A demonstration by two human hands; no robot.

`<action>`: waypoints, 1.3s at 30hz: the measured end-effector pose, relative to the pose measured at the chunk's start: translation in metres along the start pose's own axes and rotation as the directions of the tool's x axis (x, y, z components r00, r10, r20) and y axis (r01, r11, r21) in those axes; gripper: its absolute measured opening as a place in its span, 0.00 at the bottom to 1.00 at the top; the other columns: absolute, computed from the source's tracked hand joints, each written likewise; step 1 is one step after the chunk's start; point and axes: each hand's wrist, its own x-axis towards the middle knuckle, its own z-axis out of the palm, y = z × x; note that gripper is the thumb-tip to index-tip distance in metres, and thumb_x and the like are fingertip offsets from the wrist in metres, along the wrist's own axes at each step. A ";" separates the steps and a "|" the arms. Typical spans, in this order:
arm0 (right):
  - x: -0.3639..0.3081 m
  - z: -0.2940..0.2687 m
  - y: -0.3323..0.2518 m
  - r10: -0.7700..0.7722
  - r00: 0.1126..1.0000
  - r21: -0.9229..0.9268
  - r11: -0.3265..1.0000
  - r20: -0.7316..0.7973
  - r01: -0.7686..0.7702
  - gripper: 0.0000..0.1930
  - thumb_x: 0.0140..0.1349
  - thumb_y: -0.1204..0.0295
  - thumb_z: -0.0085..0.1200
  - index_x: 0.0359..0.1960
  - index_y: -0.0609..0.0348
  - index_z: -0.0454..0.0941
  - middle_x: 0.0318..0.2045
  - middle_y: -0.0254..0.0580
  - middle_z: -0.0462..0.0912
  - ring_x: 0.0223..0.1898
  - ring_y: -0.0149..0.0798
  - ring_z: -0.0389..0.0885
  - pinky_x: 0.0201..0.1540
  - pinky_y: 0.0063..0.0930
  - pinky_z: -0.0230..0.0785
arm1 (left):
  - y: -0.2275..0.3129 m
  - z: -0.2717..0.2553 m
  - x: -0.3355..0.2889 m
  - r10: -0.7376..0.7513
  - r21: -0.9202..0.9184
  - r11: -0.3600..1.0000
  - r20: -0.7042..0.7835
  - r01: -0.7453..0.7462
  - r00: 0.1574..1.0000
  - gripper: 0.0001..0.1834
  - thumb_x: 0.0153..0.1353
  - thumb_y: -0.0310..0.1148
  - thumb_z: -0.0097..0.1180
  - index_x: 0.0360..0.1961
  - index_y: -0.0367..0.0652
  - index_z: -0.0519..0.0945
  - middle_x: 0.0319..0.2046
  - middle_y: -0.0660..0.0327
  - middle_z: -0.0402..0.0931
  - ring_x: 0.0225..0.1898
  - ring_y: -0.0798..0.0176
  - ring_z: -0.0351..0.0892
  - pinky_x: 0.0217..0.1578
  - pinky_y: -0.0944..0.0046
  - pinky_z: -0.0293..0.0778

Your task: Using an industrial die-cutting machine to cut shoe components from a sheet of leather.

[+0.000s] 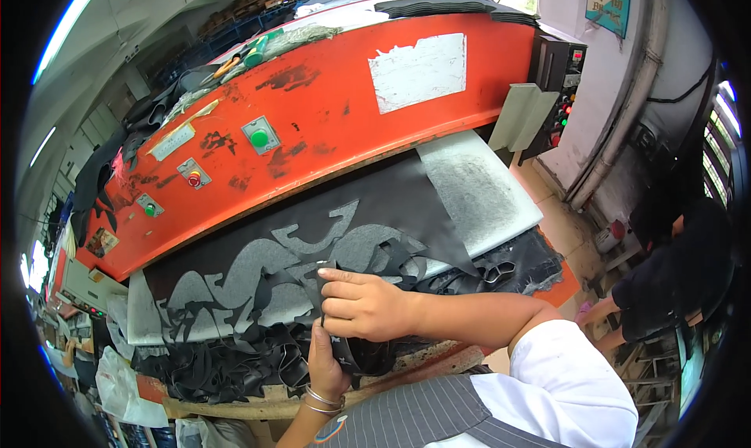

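In front of my body, both hands are close together over the near edge of the white pad [501,186]. My right hand [364,305] is closed, its fingers wrapped around some black cut pieces [332,282] of sheet material. Just below it, my left hand [327,372] has its thumb raised against the same black pieces, and its other fingers are mostly hidden behind them. A black sheet [399,186] lies across the pad, with curved cut-outs through which the pale surface shows. Beside my right forearm rests a metal cutting die [497,272].
A red-orange press [328,104] with green and red buttons spans the far side. Black scraps [211,370] pile along the near edge above a wooden beam [235,409]. A control box [557,96] stands at the far right. Another person [665,268] is bent over at right.
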 end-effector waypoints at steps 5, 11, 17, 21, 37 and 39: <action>0.005 0.005 0.007 -0.060 0.995 -0.040 0.997 0.079 0.064 0.06 0.45 0.69 0.54 0.23 0.55 0.70 0.27 0.35 0.72 0.34 0.37 0.76 0.53 0.37 0.74 | -0.005 -0.008 0.005 -0.050 -0.107 0.993 -0.016 0.048 0.999 0.21 0.74 0.46 0.35 0.56 0.42 0.68 0.49 0.60 0.73 0.51 0.65 0.75 0.53 0.61 0.71; -0.005 0.005 0.012 -0.189 0.982 0.020 0.982 0.021 0.188 0.06 0.49 0.69 0.54 0.26 0.56 0.72 0.35 0.40 0.79 0.43 0.41 0.80 0.51 0.35 0.75 | 0.001 -0.007 0.012 -0.102 -0.192 0.977 -0.040 0.092 0.994 0.16 0.73 0.37 0.42 0.57 0.40 0.68 0.46 0.60 0.75 0.45 0.66 0.78 0.48 0.64 0.76; -0.006 0.006 0.014 -0.225 0.974 0.132 0.967 0.030 0.220 0.07 0.50 0.69 0.54 0.26 0.58 0.71 0.36 0.43 0.79 0.44 0.45 0.79 0.52 0.39 0.72 | -0.008 -0.009 0.020 -0.055 -0.160 0.986 -0.021 0.051 0.998 0.13 0.67 0.31 0.51 0.51 0.40 0.71 0.43 0.60 0.76 0.42 0.65 0.80 0.43 0.65 0.79; -0.008 -0.004 0.009 -0.295 0.953 0.100 0.952 0.065 0.288 0.09 0.49 0.70 0.54 0.30 0.60 0.75 0.37 0.44 0.78 0.45 0.45 0.79 0.52 0.40 0.72 | -0.025 -0.022 0.017 0.012 -0.069 0.997 -0.179 -0.025 0.984 0.11 0.67 0.30 0.50 0.49 0.40 0.72 0.42 0.60 0.76 0.40 0.65 0.80 0.41 0.65 0.79; -0.054 -0.081 0.085 0.845 0.534 -0.147 0.526 -0.022 -0.838 0.09 0.59 0.68 0.58 0.30 0.63 0.81 0.29 0.52 0.81 0.29 0.53 0.79 0.35 0.39 0.71 | 0.109 -0.290 -0.016 0.380 0.941 0.056 -0.329 0.334 0.865 0.32 0.60 0.44 0.60 0.57 0.29 0.68 0.43 0.45 0.76 0.44 0.48 0.78 0.45 0.56 0.73; -0.075 -0.062 0.120 0.961 0.259 -0.320 0.277 0.098 -0.906 0.13 0.60 0.63 0.56 0.30 0.62 0.82 0.31 0.53 0.82 0.34 0.55 0.80 0.40 0.44 0.71 | 0.122 -0.262 -0.010 0.608 0.836 -0.215 -0.289 0.505 0.739 0.37 0.58 0.44 0.62 0.61 0.30 0.66 0.56 0.38 0.68 0.57 0.42 0.69 0.59 0.51 0.63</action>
